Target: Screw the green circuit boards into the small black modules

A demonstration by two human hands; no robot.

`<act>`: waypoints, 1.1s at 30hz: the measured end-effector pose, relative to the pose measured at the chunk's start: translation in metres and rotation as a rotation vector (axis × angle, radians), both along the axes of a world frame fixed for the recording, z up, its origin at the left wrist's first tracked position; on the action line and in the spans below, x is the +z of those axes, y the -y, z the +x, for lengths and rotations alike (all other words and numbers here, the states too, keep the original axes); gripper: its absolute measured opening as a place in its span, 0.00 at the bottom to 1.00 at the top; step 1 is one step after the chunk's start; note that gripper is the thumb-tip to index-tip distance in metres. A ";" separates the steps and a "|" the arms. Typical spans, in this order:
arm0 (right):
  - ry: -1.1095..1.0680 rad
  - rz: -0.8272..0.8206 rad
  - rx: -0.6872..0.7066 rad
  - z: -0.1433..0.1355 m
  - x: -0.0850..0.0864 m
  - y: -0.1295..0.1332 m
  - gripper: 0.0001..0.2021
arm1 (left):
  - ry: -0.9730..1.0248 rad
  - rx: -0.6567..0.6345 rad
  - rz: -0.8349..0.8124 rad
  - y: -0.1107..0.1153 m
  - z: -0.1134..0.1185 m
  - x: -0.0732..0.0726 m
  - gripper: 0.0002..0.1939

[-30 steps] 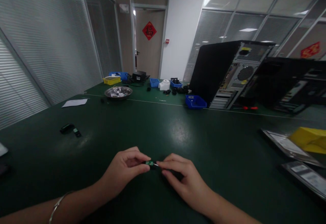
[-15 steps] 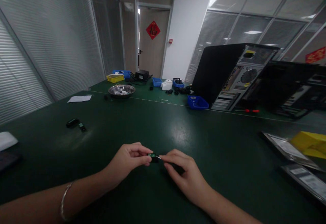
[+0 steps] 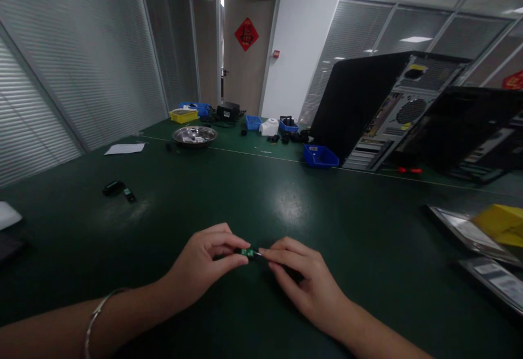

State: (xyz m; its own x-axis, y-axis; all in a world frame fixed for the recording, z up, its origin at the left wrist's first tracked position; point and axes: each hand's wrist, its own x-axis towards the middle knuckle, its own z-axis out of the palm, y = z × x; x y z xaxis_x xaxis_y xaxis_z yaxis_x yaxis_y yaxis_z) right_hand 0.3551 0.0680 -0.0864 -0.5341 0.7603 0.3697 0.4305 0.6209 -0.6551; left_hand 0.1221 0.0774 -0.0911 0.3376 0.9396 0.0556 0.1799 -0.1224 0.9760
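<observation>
Between the thumb and fingers of my left hand (image 3: 210, 258) is a small green circuit board (image 3: 247, 252) with dark parts around it, held just above or on the table. My right hand (image 3: 300, 277) pinches a thin silvery piece (image 3: 258, 253) whose tip meets the board's right end. Whether that piece is a separate tool or a part of the board is too small to tell. Off to the left on the table lie a black oval device (image 3: 113, 187) and a small dark piece with a green face (image 3: 129, 195).
A green table (image 3: 229, 184) spreads around my hands. Farther back stand a steel bowl (image 3: 195, 136), a blue bin (image 3: 321, 156) and a black computer tower (image 3: 368, 108). Hard drives (image 3: 496, 283) and a yellow object (image 3: 500, 223) lie at the right; white paper (image 3: 125, 148) is at the left.
The view has tilted slightly downward. My left hand still pinches the board, which now shows flatter between the fingertips. My right hand stays at its right end.
</observation>
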 end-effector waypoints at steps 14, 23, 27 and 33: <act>-0.178 -0.140 0.069 -0.001 -0.007 0.005 0.18 | 0.143 -0.025 -0.200 0.002 0.002 -0.001 0.06; -0.124 -0.066 0.018 -0.005 -0.005 0.007 0.19 | 0.068 -0.009 -0.153 0.003 0.001 0.005 0.07; 0.009 0.039 0.040 -0.003 -0.006 0.004 0.19 | -0.108 -0.073 -0.052 0.005 0.000 0.001 0.10; -0.076 -0.003 0.079 -0.008 -0.004 0.006 0.18 | -0.342 -0.176 0.113 0.006 -0.001 0.001 0.11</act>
